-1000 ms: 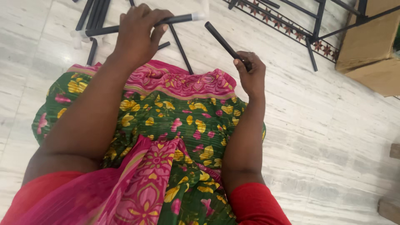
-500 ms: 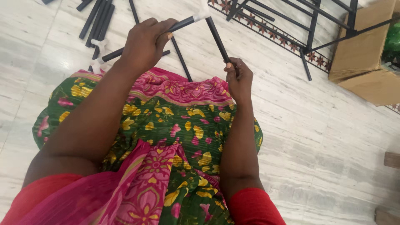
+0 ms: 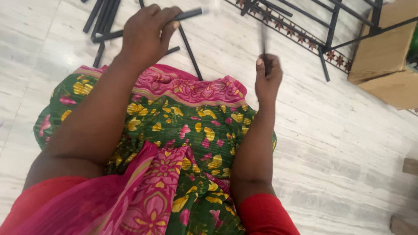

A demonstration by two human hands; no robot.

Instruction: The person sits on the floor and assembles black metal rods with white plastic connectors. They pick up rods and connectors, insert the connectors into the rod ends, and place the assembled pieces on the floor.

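Two black rods, one per hand
Left hand [image 3: 148, 32] clamps white-tipped rod [image 3: 191, 14], upper centre; right hand [image 3: 267, 76] grips blurred upright rod [image 3: 263, 41], hands apart

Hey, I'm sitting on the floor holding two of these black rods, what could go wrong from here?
1. The rod in your right hand is blurred, so it seems to be swinging; its tip could strike the long rod held by your left hand, or slip your grip.
2. The loose rods lie on smooth marble floor and might roll if knocked.
3. The metal frame lies close ahead; a swing could catch it.
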